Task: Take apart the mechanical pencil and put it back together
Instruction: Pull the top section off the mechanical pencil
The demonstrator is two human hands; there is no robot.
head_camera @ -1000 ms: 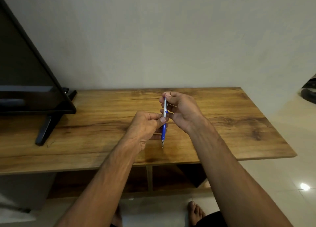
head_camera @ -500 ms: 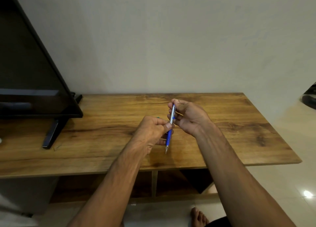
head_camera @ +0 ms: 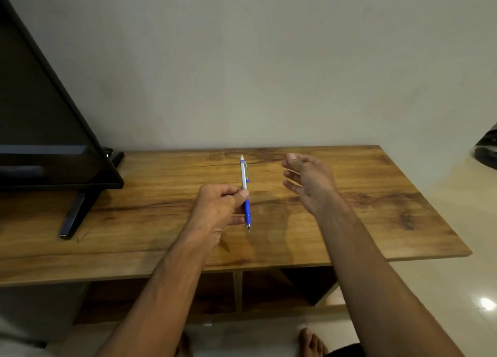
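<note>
Pinching one blue-and-silver mechanical pencil (head_camera: 245,195) mid-barrel, the left hand (head_camera: 217,211) holds it above the brown wooden tabletop (head_camera: 376,208), metal tip toward the viewer. The right hand (head_camera: 309,182) hovers beside, fingers (head_camera: 291,174) spread, holding nothing.

I see screen (head_camera: 45,114) standing on left end of counter (head_camera: 376,222); its stand foot (head_camera: 76,214) reaches toward front edge, so passage there is narrow. Wall (head_camera: 269,61) closes back edge. Between left hand (head_camera: 220,208), which holds pencil (head_camera: 245,192), and right hand (head_camera: 309,182): strip of bare wood, passable. Right of right hand: bare wood up to counter end. Front side open, arms enter there.
</note>
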